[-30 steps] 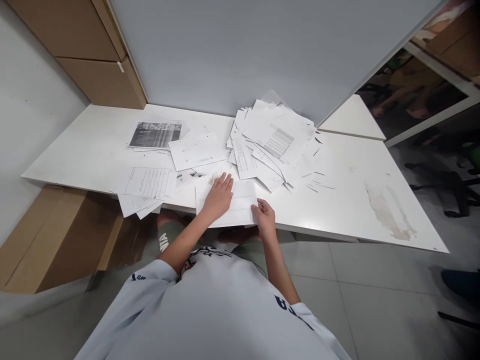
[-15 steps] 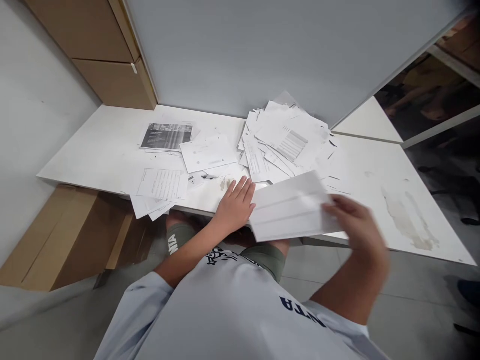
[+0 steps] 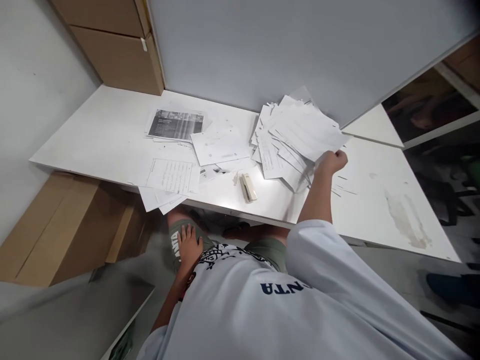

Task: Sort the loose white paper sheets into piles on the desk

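My right hand is closed on the near right edge of a white sheet of paper, which lies over the heap of loose papers at the back of the desk. My left hand rests flat on my thigh with its fingers spread, holding nothing. A cream stapler lies on the desk near the front edge, between the heap and the other sheets. Left of it are a mostly blank sheet, a dark-printed page and a form with a table.
The white desk runs along a grey partition. Cardboard boxes stand at its back left, and another carton is below its left end. Some sheets overhang the front edge. A stain marks the desk's right side.
My right hand has carried the sheet from the front of the desk up onto the heap. My left hand has dropped from the desk to my thigh, and the stapler has come into view.
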A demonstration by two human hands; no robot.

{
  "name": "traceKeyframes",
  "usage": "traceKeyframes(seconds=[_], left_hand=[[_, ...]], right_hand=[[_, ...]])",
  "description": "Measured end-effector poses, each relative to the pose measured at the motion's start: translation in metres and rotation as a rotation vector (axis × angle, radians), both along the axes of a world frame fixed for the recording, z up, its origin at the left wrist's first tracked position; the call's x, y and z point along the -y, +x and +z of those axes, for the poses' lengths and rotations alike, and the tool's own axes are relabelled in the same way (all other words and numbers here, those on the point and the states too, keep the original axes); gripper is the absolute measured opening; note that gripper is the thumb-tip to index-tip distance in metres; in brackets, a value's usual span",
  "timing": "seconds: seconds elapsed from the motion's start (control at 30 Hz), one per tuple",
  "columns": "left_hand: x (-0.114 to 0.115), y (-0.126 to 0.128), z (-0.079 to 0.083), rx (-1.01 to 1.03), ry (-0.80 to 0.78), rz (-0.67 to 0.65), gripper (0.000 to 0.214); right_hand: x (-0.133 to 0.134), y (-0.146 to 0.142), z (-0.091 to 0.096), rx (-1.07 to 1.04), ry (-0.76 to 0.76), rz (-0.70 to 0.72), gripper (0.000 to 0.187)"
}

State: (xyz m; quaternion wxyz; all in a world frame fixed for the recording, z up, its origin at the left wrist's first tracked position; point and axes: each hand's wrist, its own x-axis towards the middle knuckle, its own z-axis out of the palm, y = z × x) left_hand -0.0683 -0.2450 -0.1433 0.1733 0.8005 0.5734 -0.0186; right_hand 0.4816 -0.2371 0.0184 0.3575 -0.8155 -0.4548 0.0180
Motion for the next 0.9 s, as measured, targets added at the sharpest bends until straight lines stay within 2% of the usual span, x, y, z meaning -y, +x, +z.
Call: traceKeyframes(seconds=[0.1, 0.17, 0.2, 0.23, 0.3, 0.37, 0.4, 0.47, 0.53, 0.57, 0.63, 0.73, 0.8, 0.9], left_hand=[[-0.018, 0.01, 0.001, -0.008, 0.027, 0.009, 0.056], [-0.027, 0.012, 0.001, -0.019, 0.024, -0.003, 0.057], [-0.032, 0.012, 0.0, -0.027, 0.014, -0.021, 0.057], [-0.035, 0.011, 0.0, -0.032, 0.002, -0.048, 0.057], [-0.042, 0.009, -0.002, -0.044, -0.01, -0.083, 0.057], [-0.049, 0.006, -0.002, -0.066, 0.003, -0.013, 0.058], [-0.051, 0.006, -0.001, -0.079, 0.012, 0.055, 0.06], [-0.056, 0.005, -0.002, -0.097, 0.022, 0.183, 0.064], [-0.061, 0.006, -0.003, -0.09, 0.017, 0.221, 0.066], [-0.065, 0.007, -0.004, -0.084, 0.013, 0.226, 0.066], [-0.074, 0.009, -0.006, -0.072, 0.006, 0.245, 0.064], [-0.094, 0.01, -0.008, -0.052, 0.011, 0.293, 0.058], [-0.109, 0.009, -0.008, -0.038, -0.004, 0.331, 0.054], [-0.125, 0.007, -0.005, -0.032, -0.037, 0.366, 0.052]], right_hand=[[-0.006, -0.04, -0.012, 0.006, 0.161, -0.328, 0.068], [0.002, -0.083, -0.019, 0.052, 0.293, -0.475, 0.065], [0.012, -0.108, -0.025, 0.109, 0.345, -0.483, 0.065], [0.027, -0.134, -0.033, 0.184, 0.336, -0.413, 0.065], [0.069, -0.187, -0.058, 0.348, 0.174, -0.177, 0.06], [0.124, -0.234, -0.094, 0.376, 0.0, 0.035, 0.05], [0.153, -0.253, -0.115, 0.318, -0.063, 0.072, 0.046], [0.201, -0.281, -0.157, 0.122, -0.146, -0.088, 0.047], [0.23, -0.289, -0.192, -0.053, -0.24, -0.301, 0.058], [0.234, -0.286, -0.204, -0.133, -0.3, -0.368, 0.065], [0.228, -0.27, -0.217, -0.252, -0.472, -0.395, 0.073], [0.201, -0.237, -0.215, -0.312, -0.703, -0.375, 0.074], [0.187, -0.217, -0.21, -0.329, -0.759, -0.446, 0.075], [0.184, -0.191, -0.206, -0.384, -0.778, -0.583, 0.077]])
